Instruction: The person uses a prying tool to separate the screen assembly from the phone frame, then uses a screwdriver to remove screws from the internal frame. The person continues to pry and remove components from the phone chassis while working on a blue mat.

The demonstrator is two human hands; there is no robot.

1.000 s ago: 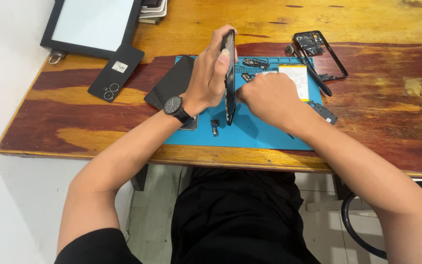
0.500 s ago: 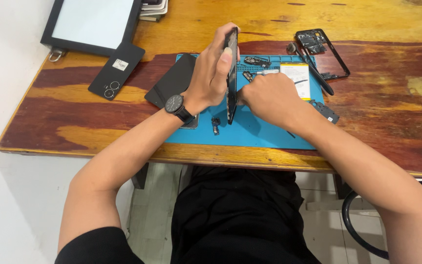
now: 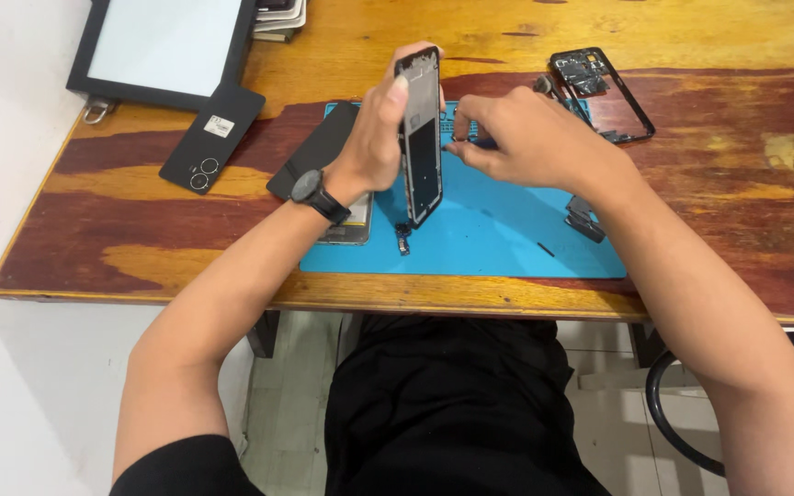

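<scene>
The fingers (image 3: pixel 395 101) of the left hand (image 3: pixel 374 142) are clenched around the long edges of a phone frame (image 3: pixel 422 138), thumb on one side and the rest wrapped behind, holding it nearly upright on its short end above the blue mat (image 3: pixel 498 234). The right hand (image 3: pixel 530 138) sits just beside the frame, its fingers (image 3: pixel 470 129) pinched on a slim dark tool (image 3: pixel 482 143) whose tip points at the frame's edge; how the tip meets the frame is too small to tell. As I judge it, the step in hand is fine work on the stripped frame, picking or prising at something along its side while the other hand steadies it. The next move would call for a steady left grip, so the frame does not twist, and for a light, well-aimed push from the tool rather than force, since a slip could send the tip into the inner parts. A black watch (image 3: pixel 310 188) sits on the left wrist. On the mat, below the frame, lies a small dark part (image 3: pixel 403 241), and a grey piece (image 3: pixel 585 219) lies near the right forearm. Under the left wrist rests a dark flat panel (image 3: pixel 319 152). Further out on the wooden table (image 3: pixel 140 230) are a black back cover (image 3: pixel 211 138), a second empty frame (image 3: pixel 604 92) and a tablet (image 3: pixel 163 46).
</scene>
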